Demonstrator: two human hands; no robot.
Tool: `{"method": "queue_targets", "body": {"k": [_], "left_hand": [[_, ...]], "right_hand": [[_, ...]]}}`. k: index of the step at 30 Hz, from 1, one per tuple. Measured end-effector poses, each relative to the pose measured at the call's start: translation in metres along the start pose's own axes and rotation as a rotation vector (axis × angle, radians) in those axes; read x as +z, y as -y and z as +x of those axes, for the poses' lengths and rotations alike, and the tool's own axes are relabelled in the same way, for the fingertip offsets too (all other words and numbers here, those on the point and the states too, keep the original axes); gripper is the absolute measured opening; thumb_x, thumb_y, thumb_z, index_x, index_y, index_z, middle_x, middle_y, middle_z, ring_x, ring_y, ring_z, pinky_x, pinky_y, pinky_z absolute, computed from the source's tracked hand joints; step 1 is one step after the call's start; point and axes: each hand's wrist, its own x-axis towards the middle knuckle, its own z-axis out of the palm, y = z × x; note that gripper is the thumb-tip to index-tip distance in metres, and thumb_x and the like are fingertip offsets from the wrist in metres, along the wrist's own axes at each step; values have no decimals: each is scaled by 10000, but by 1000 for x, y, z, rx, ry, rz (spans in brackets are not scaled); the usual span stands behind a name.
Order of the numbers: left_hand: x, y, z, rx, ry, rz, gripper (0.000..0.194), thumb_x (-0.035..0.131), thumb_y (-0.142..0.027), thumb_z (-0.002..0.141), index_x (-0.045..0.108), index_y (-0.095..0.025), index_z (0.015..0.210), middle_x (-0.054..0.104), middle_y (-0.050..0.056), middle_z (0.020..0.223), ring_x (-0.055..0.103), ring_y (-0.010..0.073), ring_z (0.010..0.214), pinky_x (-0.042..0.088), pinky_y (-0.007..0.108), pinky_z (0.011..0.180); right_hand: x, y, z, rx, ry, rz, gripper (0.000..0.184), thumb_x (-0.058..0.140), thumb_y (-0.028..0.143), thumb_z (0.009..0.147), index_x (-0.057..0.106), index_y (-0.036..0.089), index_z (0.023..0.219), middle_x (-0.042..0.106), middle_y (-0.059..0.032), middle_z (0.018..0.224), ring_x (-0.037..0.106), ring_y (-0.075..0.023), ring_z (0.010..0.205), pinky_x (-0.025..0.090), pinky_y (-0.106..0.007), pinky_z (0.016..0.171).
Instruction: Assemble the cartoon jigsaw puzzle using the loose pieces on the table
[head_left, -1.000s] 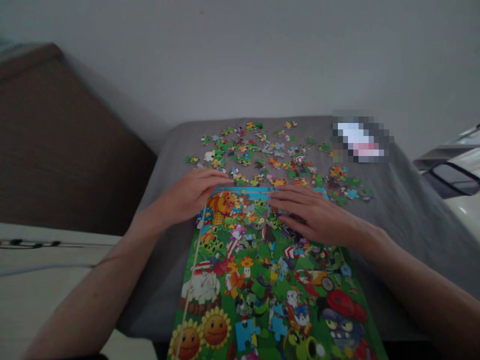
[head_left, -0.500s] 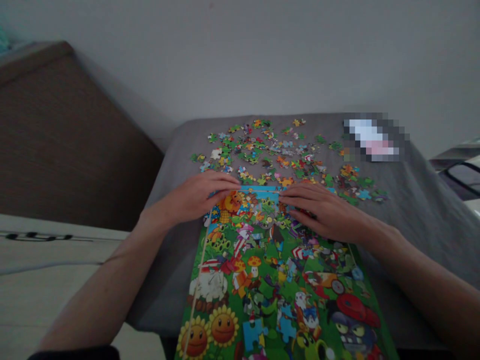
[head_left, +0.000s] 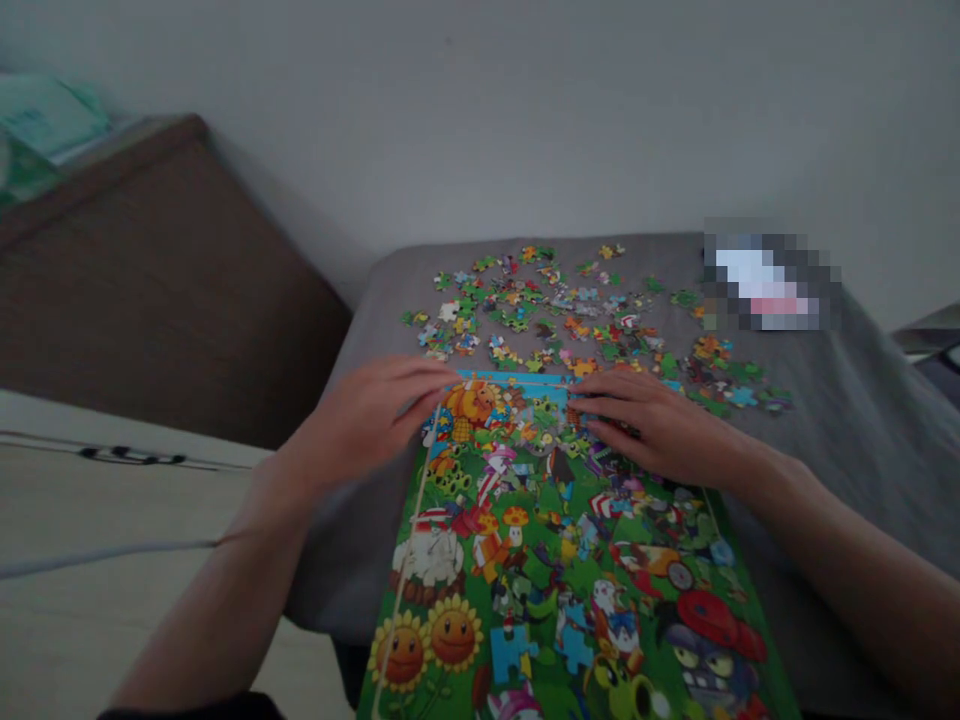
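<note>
A colourful jigsaw puzzle (head_left: 555,560) of cartoon plants and zombies lies on a grey cloth, with sunflowers near me and a blue strip at its far edge. A few blue gaps or pieces show in its lower part. My left hand (head_left: 375,415) rests at the far left corner of the puzzle, fingers together and nothing visible in them. My right hand (head_left: 652,425) lies flat over the far right part, its fingertips on the puzzle's far edge. Several loose puzzle pieces (head_left: 547,310) are scattered just beyond both hands.
The grey cloth (head_left: 847,470) covers a raised surface, and a pixelated white-and-pink object (head_left: 765,280) lies at its far right corner. A brown panel (head_left: 150,290) stands at left, with a pale surface (head_left: 112,570) below it and a wall behind.
The whole view has shifted right and slightly rotated as my head moved. Both hands stay at the puzzle's far edge, with little movement of their own.
</note>
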Motion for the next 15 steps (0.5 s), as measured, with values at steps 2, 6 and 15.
{"method": "queue_targets", "body": {"k": [2,6,15], "left_hand": [[4,-22,-30,-37,-19,53,316,441,-373,1031,668,-243,1208,699,47,1203,663,203,1070,543,396,941],[23,-55,-80,-56,22,161,420,476,-439,1008,579,-204,1341,674,85,1273,647,245,1107,558,433,914],[39,-43,-59,-193,69,214,511,399,-491,1017,478,-225,1446,623,86,1381,563,295,1262,488,539,1023]], "right_hand": [[0,-1,0,-1,-3,9,312,516,206,969,691,240,1225,679,-92,1271,627,-257,1188,499,-514,1045],[1,-3,-1,3,-1,16,304,512,220,976,697,253,1215,676,-82,1281,619,-262,1195,485,-534,1057],[-12,-5,-1,22,-27,-14,381,463,189,983,604,204,1337,614,-107,1385,572,-247,1272,465,-494,1088]]}}
